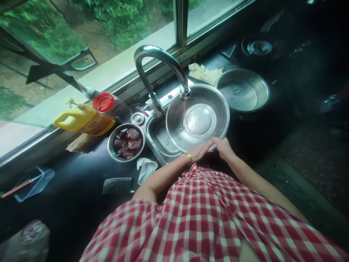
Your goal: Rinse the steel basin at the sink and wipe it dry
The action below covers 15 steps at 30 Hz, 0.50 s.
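Dark counter [81, 178] below a window [180, 25]; steel basin [200, 120] tilted over the sink [159, 136], under the running faucet [155, 51]; right hand [224, 148], fingers clamped on its near rim; left hand [200, 151] at that rim, finger state indeterminable through blur; far left, yellow jug [69, 122], label [93, 126] illegible

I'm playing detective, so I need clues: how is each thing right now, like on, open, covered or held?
Faucet: on, thin stream
Large basin: held under the stream
Left hand: at basin's rim, blurred
Right hand: gripping the rim
Small bowl: uncovered, holding dark-red pieces
Jar: red lid on
Yellow bottle: pump top on, fullness hidden
Other pan: uncovered
Cleaver: lying flat
White scrap: crumpled
Stove burner: no flame visible
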Tool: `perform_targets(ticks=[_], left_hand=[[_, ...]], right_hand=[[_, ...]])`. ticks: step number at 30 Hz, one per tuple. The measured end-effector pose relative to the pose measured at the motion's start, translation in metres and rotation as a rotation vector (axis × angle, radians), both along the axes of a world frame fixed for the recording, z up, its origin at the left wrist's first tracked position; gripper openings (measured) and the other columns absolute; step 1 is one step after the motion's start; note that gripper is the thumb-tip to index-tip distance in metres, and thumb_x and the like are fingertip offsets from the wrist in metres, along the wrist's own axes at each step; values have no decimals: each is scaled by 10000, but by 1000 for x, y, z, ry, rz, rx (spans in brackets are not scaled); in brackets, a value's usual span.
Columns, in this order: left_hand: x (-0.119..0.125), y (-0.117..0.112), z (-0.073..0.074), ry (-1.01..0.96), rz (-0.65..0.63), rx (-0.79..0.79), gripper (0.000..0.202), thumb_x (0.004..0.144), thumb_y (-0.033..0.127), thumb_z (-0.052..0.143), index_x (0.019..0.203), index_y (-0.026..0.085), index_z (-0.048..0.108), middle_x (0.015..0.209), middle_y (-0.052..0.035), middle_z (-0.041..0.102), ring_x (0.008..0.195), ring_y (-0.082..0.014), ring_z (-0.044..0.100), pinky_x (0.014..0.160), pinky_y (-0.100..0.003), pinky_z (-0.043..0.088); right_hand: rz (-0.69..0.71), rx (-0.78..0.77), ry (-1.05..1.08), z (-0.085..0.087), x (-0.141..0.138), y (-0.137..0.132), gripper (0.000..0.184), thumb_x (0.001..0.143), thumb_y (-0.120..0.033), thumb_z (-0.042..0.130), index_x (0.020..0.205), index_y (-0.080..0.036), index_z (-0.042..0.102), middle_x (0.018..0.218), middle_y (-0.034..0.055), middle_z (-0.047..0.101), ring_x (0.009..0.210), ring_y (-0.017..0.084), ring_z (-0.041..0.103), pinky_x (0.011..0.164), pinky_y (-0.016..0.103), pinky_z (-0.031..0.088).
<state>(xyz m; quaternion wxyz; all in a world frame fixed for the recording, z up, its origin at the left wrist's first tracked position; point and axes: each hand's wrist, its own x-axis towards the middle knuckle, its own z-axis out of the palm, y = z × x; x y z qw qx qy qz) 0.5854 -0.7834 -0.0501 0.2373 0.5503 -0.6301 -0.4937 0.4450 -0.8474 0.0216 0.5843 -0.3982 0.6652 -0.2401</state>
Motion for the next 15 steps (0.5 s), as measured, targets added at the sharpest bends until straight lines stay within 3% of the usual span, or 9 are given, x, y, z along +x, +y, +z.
perform_targets(ticks=[2, 4, 7, 10, 15], left_hand=[[46, 5, -7, -177, -49, 28, 339, 864, 342, 518, 1150, 169, 573, 1259, -75, 544, 1187, -240, 476, 1031, -481, 340], [91, -1, -16, -392, 22, 41, 377, 843, 323, 551, 1175, 144, 545, 1322, -112, 479, 1270, -274, 377, 1068, -568, 213], [127, -26, -27, -618, 131, 7, 464, 849, 312, 537, 1283, 170, 450, 1434, -110, 334, 1344, -277, 242, 1096, -563, 123], [118, -53, -35, -752, 232, -39, 516, 875, 334, 483, 1356, 192, 359, 1483, -97, 239, 1380, -268, 137, 1115, -529, 71], [69, -84, -46, -849, 426, -44, 540, 929, 369, 320, 1418, 163, 223, 1506, -137, 142, 1387, -289, 94, 1104, -531, 121]], right_hand=[[16, 41, -22, 8, -6, -2, 284, 635, -196, 544, 900, -101, 513, 603, 12, 559, 453, 130, 510, 356, 215, 431], [52, 88, -49, 16, -8, 0, 242, 619, -156, 538, 852, -101, 512, 572, 9, 544, 425, 140, 503, 325, 235, 428], [113, 189, -91, 21, -6, 8, 147, 610, -119, 521, 754, -97, 510, 520, 13, 515, 405, 147, 494, 305, 254, 427], [126, 245, -123, 18, -2, 16, 98, 619, -112, 506, 716, -97, 504, 525, 20, 513, 434, 144, 509, 328, 248, 446], [95, 224, -138, 11, -6, 6, 112, 620, -112, 503, 731, -100, 505, 534, 10, 517, 437, 135, 509, 332, 234, 441]])
